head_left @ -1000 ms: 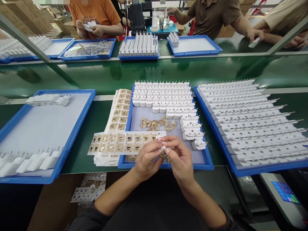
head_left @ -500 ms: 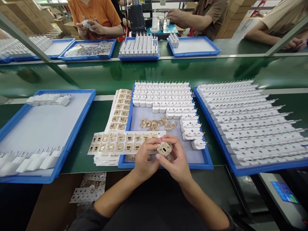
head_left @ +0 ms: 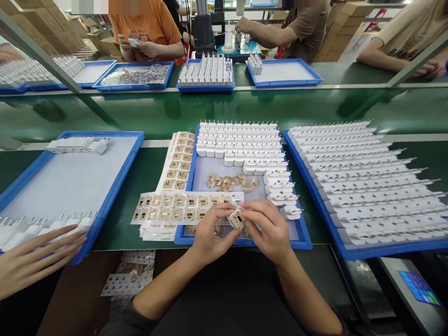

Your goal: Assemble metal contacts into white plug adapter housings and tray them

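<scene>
My left hand (head_left: 209, 235) is closed around a small white plug charger (head_left: 236, 220), its end face turned up towards me. A tan adhesive sticker with dark cut-outs covers that face. The fingers of my right hand (head_left: 272, 232) are pinched at the charger's right edge, partly hiding it. Just behind my left hand lies a strip sheet of tan stickers (head_left: 178, 213), reaching over the near edge of a blue-rimmed tray (head_left: 297, 240). Inside that tray are a loose heap of tan pieces (head_left: 229, 183) and rows of white plug chargers (head_left: 238, 142) with pins up.
More sticker sheets (head_left: 177, 161) lie left of the middle tray. A full charger tray (head_left: 341, 252) stands right; a left tray (head_left: 115, 186) holds several chargers, with a co-worker's hand (head_left: 42, 259) over its near edge. Across the line, people sit behind further trays (head_left: 285, 84).
My right hand has shifted its fingers to the charger's right edge, and the charger has tilted. A co-worker's hand has come in over the left tray.
</scene>
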Action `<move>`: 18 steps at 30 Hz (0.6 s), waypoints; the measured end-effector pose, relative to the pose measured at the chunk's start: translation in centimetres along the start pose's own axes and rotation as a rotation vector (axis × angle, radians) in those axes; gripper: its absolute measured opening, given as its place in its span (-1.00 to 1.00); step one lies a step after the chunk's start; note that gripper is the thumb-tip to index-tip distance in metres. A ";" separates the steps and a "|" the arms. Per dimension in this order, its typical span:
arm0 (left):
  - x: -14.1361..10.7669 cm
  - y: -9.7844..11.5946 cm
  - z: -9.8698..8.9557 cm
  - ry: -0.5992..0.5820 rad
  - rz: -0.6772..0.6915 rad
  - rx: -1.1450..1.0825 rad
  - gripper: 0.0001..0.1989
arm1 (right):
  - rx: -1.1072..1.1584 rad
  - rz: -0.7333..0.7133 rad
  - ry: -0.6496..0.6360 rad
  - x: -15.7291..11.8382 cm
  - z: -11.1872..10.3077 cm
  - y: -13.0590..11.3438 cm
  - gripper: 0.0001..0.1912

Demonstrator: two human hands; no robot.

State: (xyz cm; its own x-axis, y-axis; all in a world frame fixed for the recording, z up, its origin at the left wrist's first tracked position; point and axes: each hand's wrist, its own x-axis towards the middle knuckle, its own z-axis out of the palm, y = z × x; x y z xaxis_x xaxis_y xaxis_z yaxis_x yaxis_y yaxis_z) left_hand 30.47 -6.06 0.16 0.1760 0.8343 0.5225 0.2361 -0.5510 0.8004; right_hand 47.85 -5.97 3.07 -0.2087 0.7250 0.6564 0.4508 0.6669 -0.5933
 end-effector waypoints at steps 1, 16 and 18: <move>0.0 -0.1 -0.1 0.002 -0.035 -0.017 -0.63 | -0.004 -0.051 0.000 -0.2 0.0 -0.1 -0.74; 2.7 -4.1 -14.0 0.422 -0.309 0.436 -0.58 | -0.529 0.320 -0.168 2.7 1.9 5.9 -0.52; 3.0 -5.6 -18.2 0.470 -0.411 0.609 -0.61 | -0.483 0.326 -0.223 2.3 2.2 6.4 -0.50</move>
State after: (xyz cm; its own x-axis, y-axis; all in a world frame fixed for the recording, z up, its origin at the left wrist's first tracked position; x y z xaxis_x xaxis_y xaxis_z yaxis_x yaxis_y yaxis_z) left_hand 12.26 -0.21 2.61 -0.4161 0.8162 0.4009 0.6876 -0.0060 0.7260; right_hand 48.37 0.35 -0.20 -0.1472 0.9314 0.3329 0.8525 0.2902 -0.4348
